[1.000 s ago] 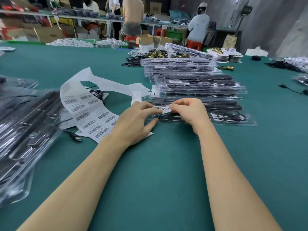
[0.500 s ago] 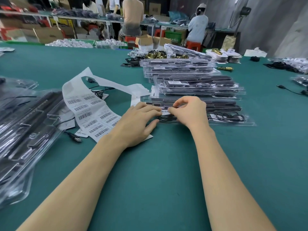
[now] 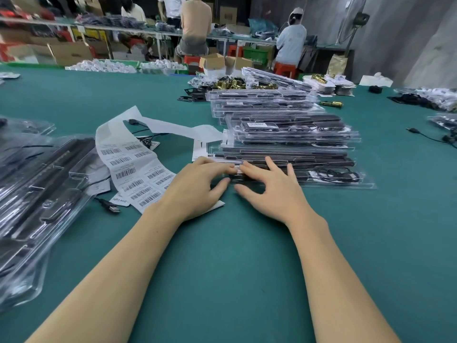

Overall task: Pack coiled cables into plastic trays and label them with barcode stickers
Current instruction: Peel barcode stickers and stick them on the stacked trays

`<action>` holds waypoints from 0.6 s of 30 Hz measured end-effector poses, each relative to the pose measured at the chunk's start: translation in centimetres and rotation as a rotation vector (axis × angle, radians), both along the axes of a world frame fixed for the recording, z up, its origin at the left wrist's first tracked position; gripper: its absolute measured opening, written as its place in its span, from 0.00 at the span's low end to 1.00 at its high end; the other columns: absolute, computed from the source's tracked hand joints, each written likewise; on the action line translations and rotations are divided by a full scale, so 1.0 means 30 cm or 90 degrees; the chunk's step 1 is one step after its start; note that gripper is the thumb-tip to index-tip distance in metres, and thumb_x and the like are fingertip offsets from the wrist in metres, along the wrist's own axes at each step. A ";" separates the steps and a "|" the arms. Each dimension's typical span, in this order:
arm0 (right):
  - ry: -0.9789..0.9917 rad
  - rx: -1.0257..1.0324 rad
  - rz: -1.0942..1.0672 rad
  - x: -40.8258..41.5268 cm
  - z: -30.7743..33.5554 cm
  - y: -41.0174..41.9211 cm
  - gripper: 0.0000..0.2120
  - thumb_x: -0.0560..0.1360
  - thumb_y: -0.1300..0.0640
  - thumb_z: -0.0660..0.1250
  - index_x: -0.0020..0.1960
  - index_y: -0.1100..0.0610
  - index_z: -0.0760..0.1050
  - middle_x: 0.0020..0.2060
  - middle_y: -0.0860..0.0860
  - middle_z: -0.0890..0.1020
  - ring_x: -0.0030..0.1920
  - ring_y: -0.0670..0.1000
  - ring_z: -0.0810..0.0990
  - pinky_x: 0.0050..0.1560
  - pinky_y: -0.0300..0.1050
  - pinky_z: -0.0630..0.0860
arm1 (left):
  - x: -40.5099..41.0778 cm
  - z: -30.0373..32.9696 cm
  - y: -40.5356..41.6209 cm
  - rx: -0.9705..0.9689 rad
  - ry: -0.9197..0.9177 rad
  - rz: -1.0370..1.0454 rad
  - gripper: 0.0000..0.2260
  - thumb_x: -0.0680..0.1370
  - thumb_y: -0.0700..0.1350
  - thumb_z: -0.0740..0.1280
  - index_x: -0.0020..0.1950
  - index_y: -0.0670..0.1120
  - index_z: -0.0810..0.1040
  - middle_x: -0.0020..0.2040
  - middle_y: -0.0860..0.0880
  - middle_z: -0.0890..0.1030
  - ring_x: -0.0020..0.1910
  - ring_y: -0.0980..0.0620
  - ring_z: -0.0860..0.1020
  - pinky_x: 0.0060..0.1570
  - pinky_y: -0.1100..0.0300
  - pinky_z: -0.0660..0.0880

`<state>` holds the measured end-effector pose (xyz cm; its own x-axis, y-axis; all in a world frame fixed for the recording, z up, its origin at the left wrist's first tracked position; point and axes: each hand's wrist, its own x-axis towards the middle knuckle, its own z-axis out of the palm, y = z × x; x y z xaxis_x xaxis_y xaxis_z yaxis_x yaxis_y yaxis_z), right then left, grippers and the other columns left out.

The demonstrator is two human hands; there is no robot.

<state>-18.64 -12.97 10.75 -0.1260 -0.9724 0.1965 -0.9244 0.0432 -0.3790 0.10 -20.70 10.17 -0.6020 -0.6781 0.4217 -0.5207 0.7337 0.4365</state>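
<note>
A clear plastic tray [image 3: 331,180] with a coiled black cable lies nearest me on the green table, in front of a stepped stack of filled trays [image 3: 291,134]. A small barcode sticker [image 3: 237,168] sits on the tray's left end. My left hand [image 3: 197,186] and my right hand [image 3: 269,189] lie flat side by side, their fingertips pressing on the sticker from both sides. A long white sheet of barcode stickers [image 3: 138,169] curls across the table just left of my left hand.
A pile of clear trays [image 3: 37,194] fills the left edge. A loose USB plug [image 3: 111,208] lies beside the sheet. Gold parts [image 3: 232,84], boxes and more packs crowd the far side; a black cable [image 3: 430,137] lies right. People work at benches behind.
Both hands pinched the sticker above the tray a second ago. They lowered it onto the tray's left end, and the fingers have spread flat over it.
</note>
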 end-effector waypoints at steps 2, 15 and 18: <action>-0.035 -0.037 -0.041 -0.009 -0.001 0.009 0.21 0.78 0.37 0.62 0.70 0.35 0.71 0.70 0.28 0.68 0.80 0.46 0.53 0.79 0.59 0.37 | 0.001 -0.001 -0.005 0.025 0.034 0.018 0.13 0.80 0.48 0.67 0.62 0.61 0.81 0.51 0.68 0.77 0.63 0.59 0.72 0.62 0.58 0.72; -0.173 -0.199 -0.211 -0.007 0.013 0.010 0.05 0.74 0.43 0.71 0.47 0.41 0.85 0.51 0.38 0.85 0.66 0.47 0.75 0.77 0.61 0.52 | -0.021 0.170 -0.040 0.245 -0.124 0.209 0.14 0.82 0.48 0.61 0.56 0.42 0.81 0.50 0.42 0.84 0.50 0.43 0.82 0.54 0.53 0.78; -0.164 -0.212 -0.220 -0.002 0.013 0.009 0.04 0.73 0.43 0.72 0.45 0.41 0.85 0.49 0.37 0.85 0.62 0.45 0.77 0.77 0.61 0.50 | -0.077 0.251 -0.082 0.397 -0.168 0.213 0.15 0.83 0.51 0.59 0.60 0.41 0.74 0.57 0.42 0.82 0.56 0.43 0.80 0.56 0.53 0.75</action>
